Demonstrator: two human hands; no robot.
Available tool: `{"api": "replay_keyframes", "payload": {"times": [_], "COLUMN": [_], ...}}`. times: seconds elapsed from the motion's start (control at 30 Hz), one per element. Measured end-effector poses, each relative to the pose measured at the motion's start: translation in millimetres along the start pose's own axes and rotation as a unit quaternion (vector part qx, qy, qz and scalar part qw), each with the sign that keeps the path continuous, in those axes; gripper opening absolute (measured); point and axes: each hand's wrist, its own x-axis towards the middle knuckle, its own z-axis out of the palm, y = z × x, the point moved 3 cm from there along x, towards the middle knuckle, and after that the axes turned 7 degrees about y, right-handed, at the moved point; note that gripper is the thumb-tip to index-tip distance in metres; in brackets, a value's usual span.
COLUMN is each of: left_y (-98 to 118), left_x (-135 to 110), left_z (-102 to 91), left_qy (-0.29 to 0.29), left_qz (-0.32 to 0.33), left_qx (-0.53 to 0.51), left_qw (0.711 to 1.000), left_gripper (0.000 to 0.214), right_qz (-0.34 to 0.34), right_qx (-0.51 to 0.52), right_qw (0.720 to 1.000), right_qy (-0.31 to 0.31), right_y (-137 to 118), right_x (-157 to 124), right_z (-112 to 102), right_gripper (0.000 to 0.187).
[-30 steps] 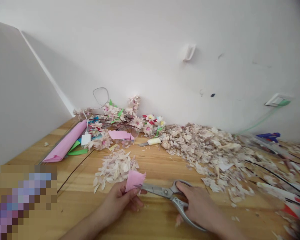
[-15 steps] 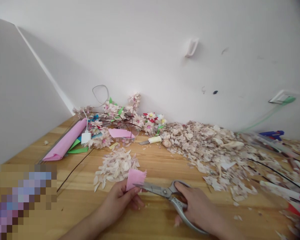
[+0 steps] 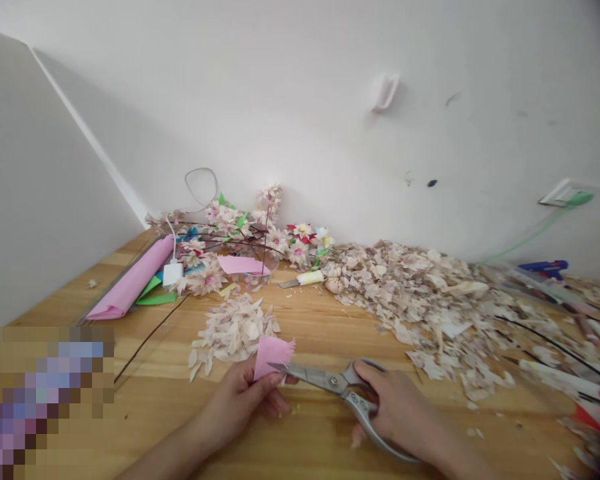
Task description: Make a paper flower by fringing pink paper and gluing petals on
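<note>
My left hand (image 3: 245,397) pinches a small pink paper piece (image 3: 271,350) with a fringed top edge, held upright just above the wooden table (image 3: 320,320). My right hand (image 3: 397,410) grips the handles of silver scissors (image 3: 333,381). Their blades point left and the tips meet the right edge of the pink paper. A small heap of pale petal-shaped cuttings (image 3: 235,330) lies just behind the paper.
A wide spread of pale paper scraps (image 3: 420,293) covers the table's right side. Paper flowers on stems (image 3: 240,233), a pink paper roll (image 3: 133,283), a white charger (image 3: 173,273) and a craft knife (image 3: 300,280) lie by the wall. A blue glue gun (image 3: 543,268) sits far right.
The scissor blades have edged further left into the pink paper. Both hands stay in nearly the same place; the view has tilted slightly.
</note>
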Motion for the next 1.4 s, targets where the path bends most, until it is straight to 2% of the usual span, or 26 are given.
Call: {"api": "replay_keyframes", "payload": {"times": [0.27,0.47,0.83,1.4], "left_y": [0,-2,-4,-3], "left_x": [0,0,2,1], "left_z": [0.4,1.0,1.1,2.4], "left_qy": [0.013,0.025,0.027,0.02], "left_qz": [0.0,-0.001,-0.009,-0.01], "left_qx": [-0.004,-0.014,-0.013,-0.014], "left_qw": [1.0,1.0,1.0,1.0], "left_gripper": [0.031,0.03,0.033,0.035], "right_qz": [-0.016,-0.018,0.012,0.009], "right_qx": [-0.008,-0.013,0.006,-0.012], "right_qw": [1.0,1.0,1.0,1.0], "right_qy": [-0.009,-0.005,-0.007,-0.009], "right_y": [3,2,-2,-1], "right_x": [-1,0,0,-1], "right_z": [3,7,0,-3], "right_gripper": [0.052,0.053,0.035,0.034]}}
